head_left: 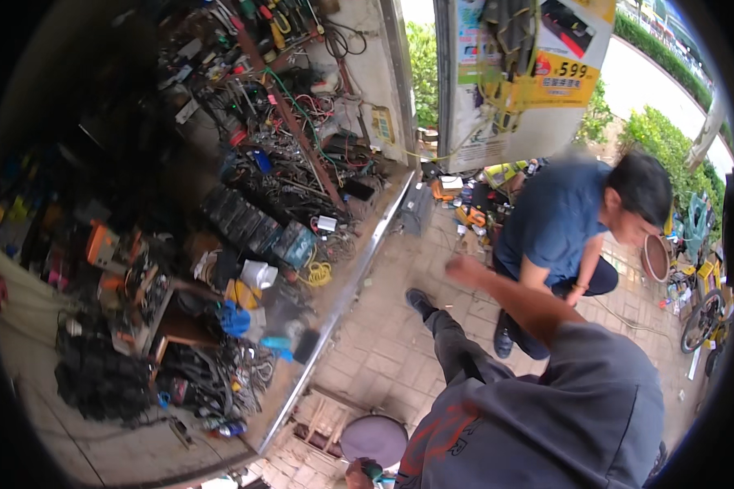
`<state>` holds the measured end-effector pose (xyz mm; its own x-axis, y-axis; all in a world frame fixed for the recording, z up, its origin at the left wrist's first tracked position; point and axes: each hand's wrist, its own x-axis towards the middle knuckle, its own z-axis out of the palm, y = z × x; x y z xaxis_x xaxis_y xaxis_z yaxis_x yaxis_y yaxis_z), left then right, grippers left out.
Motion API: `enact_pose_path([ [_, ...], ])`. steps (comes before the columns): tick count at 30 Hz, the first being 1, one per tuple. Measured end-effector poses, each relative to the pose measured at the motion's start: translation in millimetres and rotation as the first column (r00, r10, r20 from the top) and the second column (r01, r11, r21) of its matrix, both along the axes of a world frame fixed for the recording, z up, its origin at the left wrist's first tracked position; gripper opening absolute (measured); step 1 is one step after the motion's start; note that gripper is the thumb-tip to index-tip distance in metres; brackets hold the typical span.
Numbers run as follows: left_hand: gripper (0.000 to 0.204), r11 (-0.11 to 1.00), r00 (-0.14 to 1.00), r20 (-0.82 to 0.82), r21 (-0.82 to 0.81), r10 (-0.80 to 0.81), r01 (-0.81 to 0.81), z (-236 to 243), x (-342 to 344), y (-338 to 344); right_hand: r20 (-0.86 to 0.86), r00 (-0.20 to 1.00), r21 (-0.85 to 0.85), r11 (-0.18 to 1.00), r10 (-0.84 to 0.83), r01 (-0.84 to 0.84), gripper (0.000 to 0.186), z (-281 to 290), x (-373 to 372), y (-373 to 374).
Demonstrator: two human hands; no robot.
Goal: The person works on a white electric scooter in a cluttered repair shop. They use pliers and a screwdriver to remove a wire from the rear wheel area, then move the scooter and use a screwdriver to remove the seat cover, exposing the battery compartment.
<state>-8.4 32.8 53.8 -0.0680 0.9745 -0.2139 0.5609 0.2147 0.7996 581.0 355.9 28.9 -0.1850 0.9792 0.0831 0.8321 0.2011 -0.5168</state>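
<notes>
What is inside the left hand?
A green thing shows at the left hand's fingers; the part inside the grip is covered, so its kind cannot be told.

Paving [369,341] lies open beside the right hand [466,271], between the crouching co-worker [546,208] and apparently dense clutter [289,179].

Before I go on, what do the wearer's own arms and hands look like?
The right arm comes out of a short, dark grey sleeve and is bare below it; no glove or watch shows on the right hand. The left hand, partly cut off at the lower edge, also looks gloveless; its sleeve can't be made out.
</notes>
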Motion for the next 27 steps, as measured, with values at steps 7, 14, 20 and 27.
enact_pose_path([
  [7,0.016,0.809,0.964,-0.163,-0.582,-0.208,0.076,-40.5,10.9,70.4,-0.373,0.715,-0.010,0.773,-0.591,0.634,0.021,10.1,51.4,343.3],
  [14,0.011,0.398,0.228,-0.458,-0.318,-0.859,0.860,-61.6,23.3,115.1,-0.197,0.807,-0.073,0.829,-0.557,0.555,0.025,15.6,103.7,557.9],
  [20,0.017,0.573,0.779,0.092,-0.732,0.620,-0.369,-23.1,84.8,169.2,0.265,0.778,-0.130,0.778,-0.570,0.614,0.029,33.8,129.7,628.1],
  [27,0.027,0.740,0.974,-0.224,-0.656,-0.008,-0.145,-37.1,99.6,146.2,0.401,0.761,-0.064,0.813,-0.510,0.579,0.054,-7.9,81.8,646.4],
])
